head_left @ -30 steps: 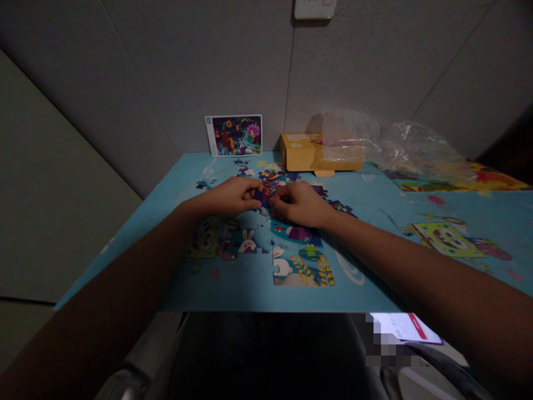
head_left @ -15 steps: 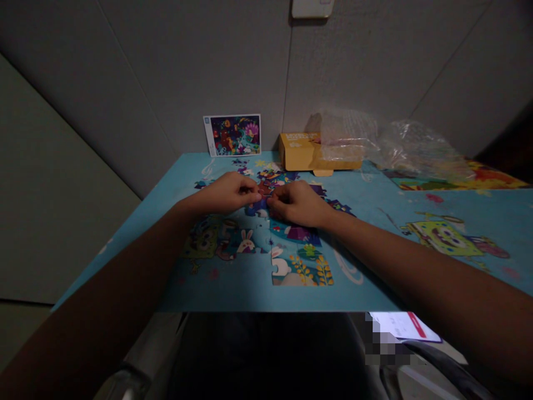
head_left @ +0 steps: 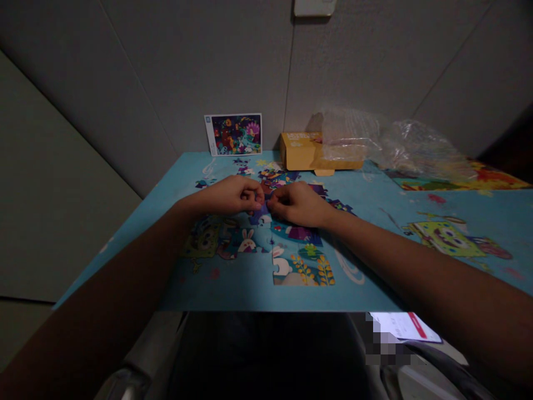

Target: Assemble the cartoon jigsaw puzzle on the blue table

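Jigsaw puzzle (head_left: 297, 234), partly joined, flat on the middle of the worktop (head_left: 377, 208), beneath and around both hands; thin interlocking pieces with knobbed edges, printed with white rabbits, a green frog and yellow-leaved sprigs. Left hand (head_left: 237, 195), with fingers curled and grip nearly closed, at a purple-blue part of the puzzle; any hold on a piece impossible to tell. Right hand (head_left: 297, 204), just beside the left, with thumb and forefinger drawn close together low over the puzzle; contents of grip hidden. Loose pieces (head_left: 205, 183) beyond the left hand. Behind the puzzle, one yellow-orange box (head_left: 303, 159), oblong, printed, with a small tab at the front; contents not visible. Clear plastic packaging (head_left: 352, 136), crumpled and glossy, partly over the box and spread rightward; contents impossible to tell. Picture card (head_left: 235, 135), white-bordered, upright against the grey panelled wall (head_left: 208, 61). Worktop surface smooth, light blue, with yellow cartoon print. Far right, a red-orange patterned sheet (head_left: 489, 178), flat, partly under the plastic.
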A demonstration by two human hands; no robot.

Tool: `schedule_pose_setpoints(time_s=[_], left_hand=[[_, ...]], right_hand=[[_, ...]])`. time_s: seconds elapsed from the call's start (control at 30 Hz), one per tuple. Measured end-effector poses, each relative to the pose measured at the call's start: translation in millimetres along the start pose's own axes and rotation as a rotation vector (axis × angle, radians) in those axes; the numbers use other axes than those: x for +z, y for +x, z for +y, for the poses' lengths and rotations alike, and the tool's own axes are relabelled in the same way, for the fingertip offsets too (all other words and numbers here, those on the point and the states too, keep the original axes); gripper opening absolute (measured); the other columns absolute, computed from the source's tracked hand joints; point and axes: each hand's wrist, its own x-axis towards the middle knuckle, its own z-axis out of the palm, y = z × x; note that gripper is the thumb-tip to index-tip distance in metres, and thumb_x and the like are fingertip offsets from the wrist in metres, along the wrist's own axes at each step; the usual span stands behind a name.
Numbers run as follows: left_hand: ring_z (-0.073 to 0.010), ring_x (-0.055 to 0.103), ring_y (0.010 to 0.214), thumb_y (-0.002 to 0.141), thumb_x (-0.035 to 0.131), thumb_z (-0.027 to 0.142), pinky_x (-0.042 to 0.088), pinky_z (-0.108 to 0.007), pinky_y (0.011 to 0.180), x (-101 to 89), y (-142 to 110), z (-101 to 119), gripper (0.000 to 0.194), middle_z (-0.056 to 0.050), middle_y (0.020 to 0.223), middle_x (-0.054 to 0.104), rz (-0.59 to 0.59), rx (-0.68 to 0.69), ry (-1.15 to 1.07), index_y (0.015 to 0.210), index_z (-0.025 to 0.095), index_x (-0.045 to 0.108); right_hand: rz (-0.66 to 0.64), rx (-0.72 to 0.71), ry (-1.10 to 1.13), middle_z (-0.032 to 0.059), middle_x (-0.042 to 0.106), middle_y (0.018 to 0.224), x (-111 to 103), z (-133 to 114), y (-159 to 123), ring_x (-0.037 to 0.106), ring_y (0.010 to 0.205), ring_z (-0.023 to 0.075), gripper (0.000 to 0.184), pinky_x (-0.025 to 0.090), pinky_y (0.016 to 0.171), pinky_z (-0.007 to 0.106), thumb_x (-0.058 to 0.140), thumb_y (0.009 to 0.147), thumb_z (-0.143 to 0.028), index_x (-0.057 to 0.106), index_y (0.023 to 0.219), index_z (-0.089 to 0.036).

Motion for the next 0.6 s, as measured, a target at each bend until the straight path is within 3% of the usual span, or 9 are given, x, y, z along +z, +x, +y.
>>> schedule_pose_setpoints(time_s=[0.17, 0.47, 0.6], left_hand=[[-0.013, 0.057, 0.07, 0.081, 0.053, 0.03, 0.038, -0.022, 0.062, -1.6, -0.4, 0.2, 0.025, -0.003, 0.079, 0.066, -0.001, 0.047, 0.03, 0.092, 0.014, 0.068], [-0.0134, 0.059, 0.066, 0.078, 0.057, 0.034, 0.04, -0.022, 0.058, -1.0, -0.4, 0.0, 0.027, -0.003, 0.074, 0.067, 0.02, -0.012, -0.096, 0.093, 0.014, 0.067], [-0.0123, 0.058, 0.065, 0.076, 0.061, 0.034, 0.039, -0.021, 0.057, -0.4, 0.2, 1.6, 0.028, -0.002, 0.073, 0.067, -0.041, -0.017, -0.058, 0.093, 0.014, 0.069]], right_hand=[[-0.028, 0.003, 0.004, -0.0018, 0.051, 0.054, -0.7, 0.2, -0.4, 0.037, 0.051, 0.0083, 0.02, 0.021, 0.054, 0.027, 0.052, 0.08, -0.019, 0.06, 0.061, -0.014], [-0.024, 0.013, 0.057, -0.0009, 0.053, 0.056, -0.5, 0.2, -1.1, 0.041, 0.052, 0.0096, 0.02, 0.023, 0.054, 0.028, 0.054, 0.083, -0.027, 0.063, 0.069, -0.015], [-0.027, 0.03, 0.072, 0.0, 0.055, 0.058, -0.7, -0.2, -1.5, 0.043, 0.054, 0.0103, 0.018, 0.025, 0.054, 0.028, 0.056, 0.083, -0.028, 0.063, 0.072, -0.015]])
